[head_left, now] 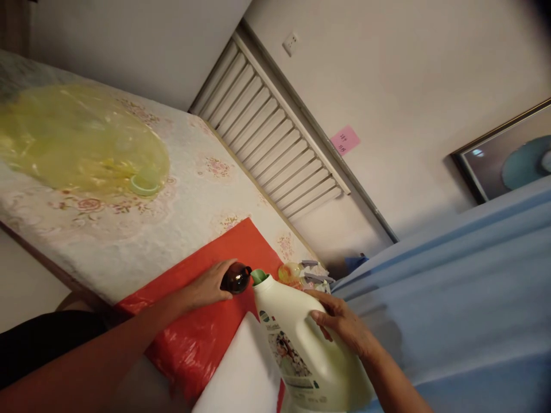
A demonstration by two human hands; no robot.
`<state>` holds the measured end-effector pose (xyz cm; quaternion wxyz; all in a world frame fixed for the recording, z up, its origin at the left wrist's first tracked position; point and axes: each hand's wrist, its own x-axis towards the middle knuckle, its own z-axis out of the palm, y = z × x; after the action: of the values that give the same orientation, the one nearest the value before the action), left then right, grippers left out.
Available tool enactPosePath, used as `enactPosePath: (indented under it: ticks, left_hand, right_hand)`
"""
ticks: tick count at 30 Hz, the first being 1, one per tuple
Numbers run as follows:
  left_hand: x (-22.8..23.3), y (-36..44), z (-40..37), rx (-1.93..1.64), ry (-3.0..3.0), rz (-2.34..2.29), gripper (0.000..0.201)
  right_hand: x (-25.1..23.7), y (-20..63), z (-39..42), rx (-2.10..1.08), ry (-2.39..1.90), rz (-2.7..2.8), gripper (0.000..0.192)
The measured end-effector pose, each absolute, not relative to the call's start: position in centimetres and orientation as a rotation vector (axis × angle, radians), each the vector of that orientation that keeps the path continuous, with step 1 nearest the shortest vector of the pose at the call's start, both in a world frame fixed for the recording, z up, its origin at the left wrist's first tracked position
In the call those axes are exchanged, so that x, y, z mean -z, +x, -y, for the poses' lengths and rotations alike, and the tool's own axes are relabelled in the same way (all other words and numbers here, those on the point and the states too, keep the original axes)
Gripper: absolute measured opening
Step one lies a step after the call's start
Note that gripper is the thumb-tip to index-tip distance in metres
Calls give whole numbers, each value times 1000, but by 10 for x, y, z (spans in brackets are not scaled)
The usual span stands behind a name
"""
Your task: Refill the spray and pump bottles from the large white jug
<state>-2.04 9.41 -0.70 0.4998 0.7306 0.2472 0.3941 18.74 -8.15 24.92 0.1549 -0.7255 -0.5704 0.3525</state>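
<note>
The person's right hand (344, 327) is wrapping its fingers around the handle side of a large white plastic jug (301, 344), gripping it firmly and tilting it so its green spout (259, 276) is pointing toward a small dark brown bottle (236, 278). The jug is smooth and bulky, with a printed label running down its face. The left hand (209, 285) is closing around the brown bottle, which is glossy, rounded and looks like glass, and is holding it just beside the spout, over a crinkled red plastic sheet (202, 338) that is shining where it creases. That sheet is lying on a table (185, 212) covered with a pale, floral-patterned cloth. A flat white panel (241, 373) is overlapping the sheet beneath the jug. Farther up the table, a limp, translucent yellow plastic bag (81, 140) is spreading out flat, well apart from both hands. Behind the spout, some small pale objects (305, 275) are clustering near the table's edge, too blurred to tell apart.
</note>
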Motion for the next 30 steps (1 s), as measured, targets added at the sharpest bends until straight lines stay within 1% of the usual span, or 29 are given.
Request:
enactPosePath:
  ticks: [11,17,22,30]
  left_hand:
    - [4,-22,-94,-957,1774,-575,72]
    - [4,-23,-92,-965,1766,-600,74]
    - [-1,-25,-91,-972,1757,-596,71]
    - [-7,-29,-90,-951,1763,-575,66]
  right_hand:
    - [-256,186,75,-1021,-2112,1673,55]
    - [-258,185,72,-1027,-2153,1665,57]
    - [-259,186,70,-1010,-2183,1660,60]
    - [-264,184,67,-985,-2218,1690,61]
